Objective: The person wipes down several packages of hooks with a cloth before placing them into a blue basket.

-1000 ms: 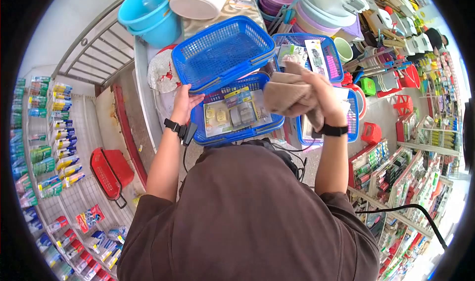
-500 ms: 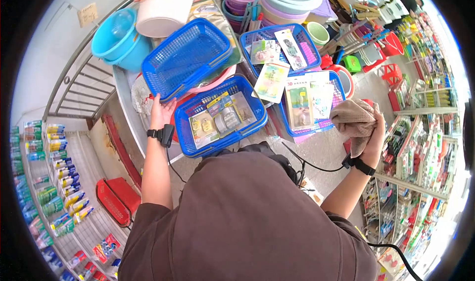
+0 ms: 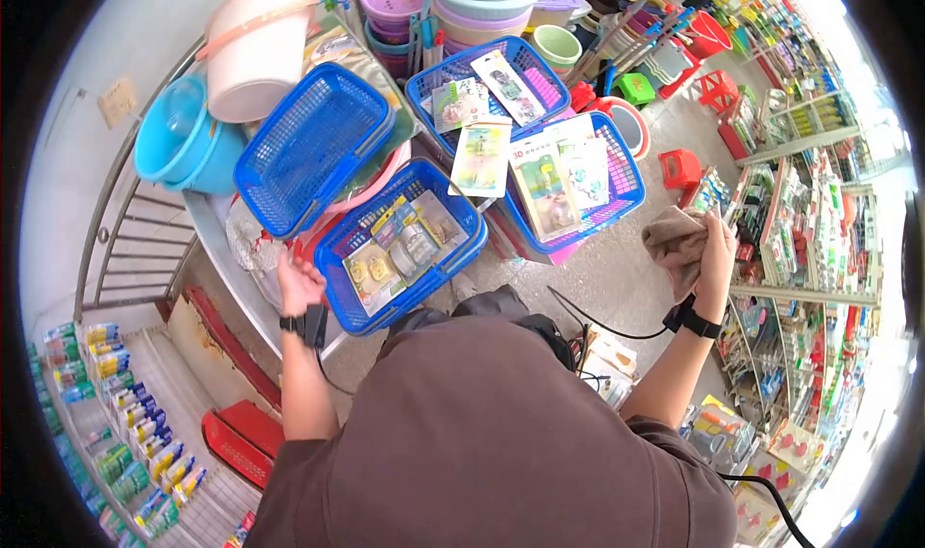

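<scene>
My right hand (image 3: 715,264) is closed around a crumpled brown cloth (image 3: 673,244), held up over the floor on the right. My left hand (image 3: 301,283) has its fingers loosely curled and apart, with nothing in them. It is just left of a blue basket (image 3: 395,310) that holds several packaged goods (image 3: 414,249). Above that hand, a blue basket with nothing in it (image 3: 313,148) rests tilted on the stacked items behind. Two further blue baskets, one at the back (image 3: 417,90) and one at the right (image 3: 631,196), hold carded packages (image 3: 546,189).
Light blue buckets (image 3: 188,133) and a white pail (image 3: 255,56) stand at the back left. Stacked basins (image 3: 487,13) are behind the baskets. Stocked shelves (image 3: 809,220) line the right, and a toothpaste rack (image 3: 145,432) stands lower left. A cable (image 3: 617,334) runs to my right wrist.
My left hand has come off the corner of the tilted blue basket and lowered. My right hand still grips the cloth, now slightly lower and further left. The view has shifted.
</scene>
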A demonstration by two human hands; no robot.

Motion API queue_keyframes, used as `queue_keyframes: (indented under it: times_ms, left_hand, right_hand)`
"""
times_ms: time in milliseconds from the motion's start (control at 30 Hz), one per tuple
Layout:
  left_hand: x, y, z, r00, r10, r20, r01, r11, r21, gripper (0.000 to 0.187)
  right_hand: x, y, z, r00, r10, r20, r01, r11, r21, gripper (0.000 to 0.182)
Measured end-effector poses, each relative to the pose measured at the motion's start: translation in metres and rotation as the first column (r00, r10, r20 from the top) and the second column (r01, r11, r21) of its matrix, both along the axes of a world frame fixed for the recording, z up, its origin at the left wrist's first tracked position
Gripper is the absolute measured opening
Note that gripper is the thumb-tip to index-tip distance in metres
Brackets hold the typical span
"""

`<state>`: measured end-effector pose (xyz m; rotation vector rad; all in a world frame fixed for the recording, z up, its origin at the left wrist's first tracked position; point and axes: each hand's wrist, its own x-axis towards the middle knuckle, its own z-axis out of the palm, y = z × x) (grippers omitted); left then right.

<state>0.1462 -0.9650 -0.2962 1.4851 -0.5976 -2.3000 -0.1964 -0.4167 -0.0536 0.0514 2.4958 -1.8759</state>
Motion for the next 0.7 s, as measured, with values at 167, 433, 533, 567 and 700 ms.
queue_keyframes:
  times_ms: [167, 433, 533, 567, 700]
  left_hand:
    - [-0.020, 0.054, 0.051, 0.945, -0.328, 0.014, 0.328, 0.944, -0.029, 0.041]
    - [-0.122, 0.089, 0.106, 0.700, -0.599, 0.389, 0.707, 0.500, -0.500, 0.033]
    - [-0.173, 0.112, 0.112, 0.605, -0.657, 0.449, 0.750, 0.282, -0.599, 0.039]
    - [-0.190, 0.123, 0.114, 0.604, -0.652, 0.458, 0.754, 0.283, -0.593, 0.039]
    - [-0.252, 0.148, 0.101, 0.497, -0.557, 0.665, 0.811, 0.025, -0.585, 0.065]
  right_hand:
    - [0.012, 0.005, 0.004, 0.997, 0.080, 0.004, -0.080, 0.997, 0.021, 0.028]
    - [-0.014, 0.000, 0.019, 0.973, 0.219, 0.072, -0.210, 0.971, -0.112, 0.024]
    - [-0.061, 0.004, 0.011, 0.948, 0.314, 0.055, -0.308, 0.947, -0.090, 0.024]
    - [-0.078, 0.008, 0.007, 0.938, 0.345, 0.026, -0.344, 0.939, -0.026, 0.025]
    - [-0.123, 0.028, 0.005, 0.906, 0.412, 0.098, -0.412, 0.911, -0.026, 0.029]
